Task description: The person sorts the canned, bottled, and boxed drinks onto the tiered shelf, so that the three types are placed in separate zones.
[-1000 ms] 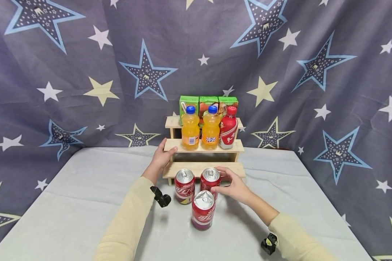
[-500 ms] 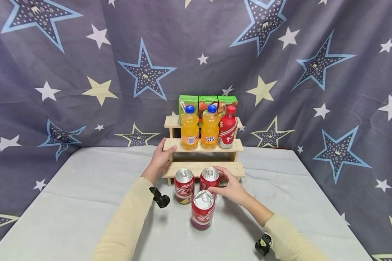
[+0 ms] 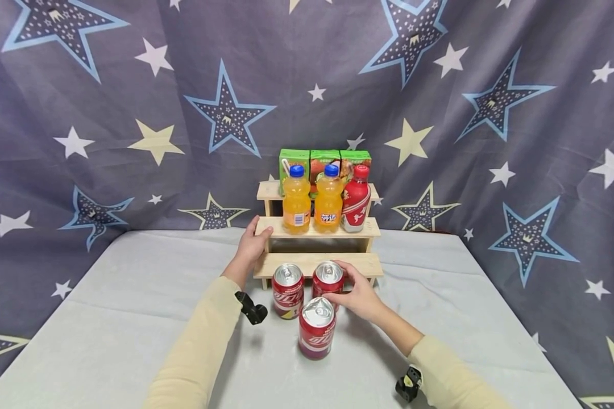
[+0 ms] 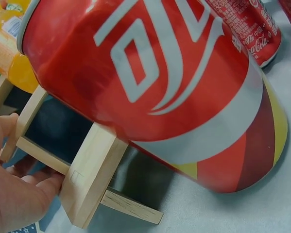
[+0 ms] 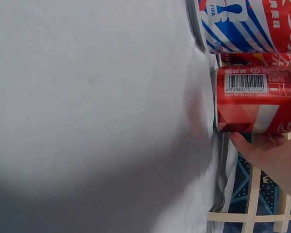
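My left hand (image 3: 249, 247) grips the left end of the middle board of a three-step wooden shelf (image 3: 317, 263), thumb on top and fingers underneath. In the head view, my right hand (image 3: 360, 298) holds the rear right red soda can (image 3: 327, 285), its thumb across the front and fingers at the far side. That can stands upright before the lowest step. Beside it is a left soda can (image 3: 288, 294), which looms large in the left wrist view. Nearest me stands a front soda can (image 3: 317, 336) with a dented-looking top, partly covering the held one.
On the middle step are two orange drink bottles (image 3: 296, 204) with blue caps and a red bottle (image 3: 356, 200). Green juice cartons (image 3: 294, 159) line the top step. A grey cloth (image 3: 107, 329) covers the table; a star-patterned curtain (image 3: 307, 68) hangs behind.
My right forearm has shifted slightly left, and the thumb has come further across the front of the rear right soda can. The left hand, shelf and cans look unmoved.
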A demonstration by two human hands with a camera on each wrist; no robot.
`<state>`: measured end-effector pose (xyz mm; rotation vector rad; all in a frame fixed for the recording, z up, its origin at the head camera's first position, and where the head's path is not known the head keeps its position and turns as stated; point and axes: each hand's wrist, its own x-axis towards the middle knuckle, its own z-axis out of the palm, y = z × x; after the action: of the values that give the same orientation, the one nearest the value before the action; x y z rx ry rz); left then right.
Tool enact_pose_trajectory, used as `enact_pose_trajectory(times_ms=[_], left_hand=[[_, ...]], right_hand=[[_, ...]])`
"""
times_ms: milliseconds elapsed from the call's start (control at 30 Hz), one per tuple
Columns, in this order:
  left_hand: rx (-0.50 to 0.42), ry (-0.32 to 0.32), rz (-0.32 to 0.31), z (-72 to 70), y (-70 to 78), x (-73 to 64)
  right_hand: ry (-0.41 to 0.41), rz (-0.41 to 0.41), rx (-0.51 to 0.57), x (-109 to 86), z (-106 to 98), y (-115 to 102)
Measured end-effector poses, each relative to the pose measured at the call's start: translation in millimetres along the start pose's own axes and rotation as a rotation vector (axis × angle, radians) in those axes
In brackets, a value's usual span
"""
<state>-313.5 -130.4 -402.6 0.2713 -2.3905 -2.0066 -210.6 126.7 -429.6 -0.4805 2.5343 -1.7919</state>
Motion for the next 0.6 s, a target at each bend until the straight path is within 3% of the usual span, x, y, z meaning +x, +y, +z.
enact_pose_trajectory(times_ms=[400,600], left_hand=[[-0.009,-0.002,-0.001,-1.2,-1.8,-1.0],[-0.014,0.0,0.004,-1.3,-2.3,0.7]], right_hand=[[0.033,-0.004,-0.034,-0.6,-0.5,8.1],[0.04,-0.041,-0.04,-9.7,-10.0,-21.2]])
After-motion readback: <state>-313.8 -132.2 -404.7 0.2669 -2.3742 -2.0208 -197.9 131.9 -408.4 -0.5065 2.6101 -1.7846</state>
